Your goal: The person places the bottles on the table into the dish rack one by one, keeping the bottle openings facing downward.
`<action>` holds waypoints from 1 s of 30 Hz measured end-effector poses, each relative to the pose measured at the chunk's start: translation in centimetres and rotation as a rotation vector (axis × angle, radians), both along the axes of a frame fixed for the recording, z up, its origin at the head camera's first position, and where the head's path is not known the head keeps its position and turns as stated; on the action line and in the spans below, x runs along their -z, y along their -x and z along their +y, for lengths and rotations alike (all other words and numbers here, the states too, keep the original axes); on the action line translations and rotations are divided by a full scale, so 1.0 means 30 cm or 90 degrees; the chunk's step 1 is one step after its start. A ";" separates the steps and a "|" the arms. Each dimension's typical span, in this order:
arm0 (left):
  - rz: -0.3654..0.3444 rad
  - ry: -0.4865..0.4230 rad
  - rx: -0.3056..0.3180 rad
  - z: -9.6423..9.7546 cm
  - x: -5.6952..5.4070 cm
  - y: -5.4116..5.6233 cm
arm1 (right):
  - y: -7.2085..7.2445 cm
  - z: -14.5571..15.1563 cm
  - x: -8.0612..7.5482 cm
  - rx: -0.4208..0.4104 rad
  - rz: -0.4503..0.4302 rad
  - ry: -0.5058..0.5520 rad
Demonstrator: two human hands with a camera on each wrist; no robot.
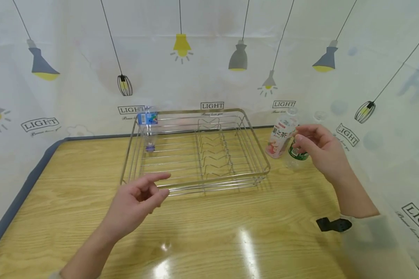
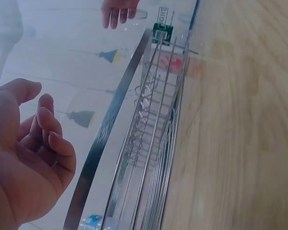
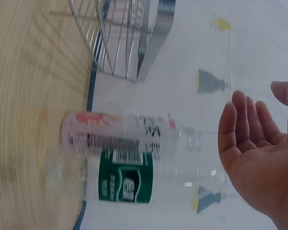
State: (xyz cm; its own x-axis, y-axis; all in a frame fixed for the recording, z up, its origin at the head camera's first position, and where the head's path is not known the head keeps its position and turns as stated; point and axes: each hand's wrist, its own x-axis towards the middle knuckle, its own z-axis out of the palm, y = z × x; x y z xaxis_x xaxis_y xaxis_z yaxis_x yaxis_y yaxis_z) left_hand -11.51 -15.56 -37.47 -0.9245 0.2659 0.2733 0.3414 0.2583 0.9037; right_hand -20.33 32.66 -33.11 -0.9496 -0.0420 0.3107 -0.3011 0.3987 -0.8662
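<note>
My left hand (image 1: 134, 203) hovers at the front left of the metal wire dish rack (image 1: 204, 185), fingers loosely bent and holding nothing. At the rack's back left is a clear plastic bottle (image 1: 150, 133) with a blue label; its purple cap points down in the head view. On the right, my right hand (image 1: 322, 153) is raised near two upright plastic bottles, and the right wrist view shows its curved fingers empty. One bottle (image 1: 281, 133) has a pink label. The other, a clear bottle (image 3: 126, 177) with a green label, is partly covered by the hand in the head view.
The rack and bottles stand on a wooden table (image 1: 209, 236) with a dark blue back edge. Behind it hangs a white backdrop (image 1: 209, 73) printed with lamps. A black strap (image 1: 333, 224) sticks out from the right sleeve (image 1: 366, 236).
</note>
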 end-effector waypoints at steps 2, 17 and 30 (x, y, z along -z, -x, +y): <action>-0.013 0.000 0.020 0.016 0.008 -0.002 | 0.012 0.036 0.001 0.042 -0.001 0.016; -0.094 0.011 0.060 0.083 0.064 -0.015 | 0.105 0.195 0.079 0.137 -0.196 -0.071; -0.101 0.018 0.059 0.086 0.082 -0.026 | 0.197 0.222 0.212 0.030 -0.278 -0.094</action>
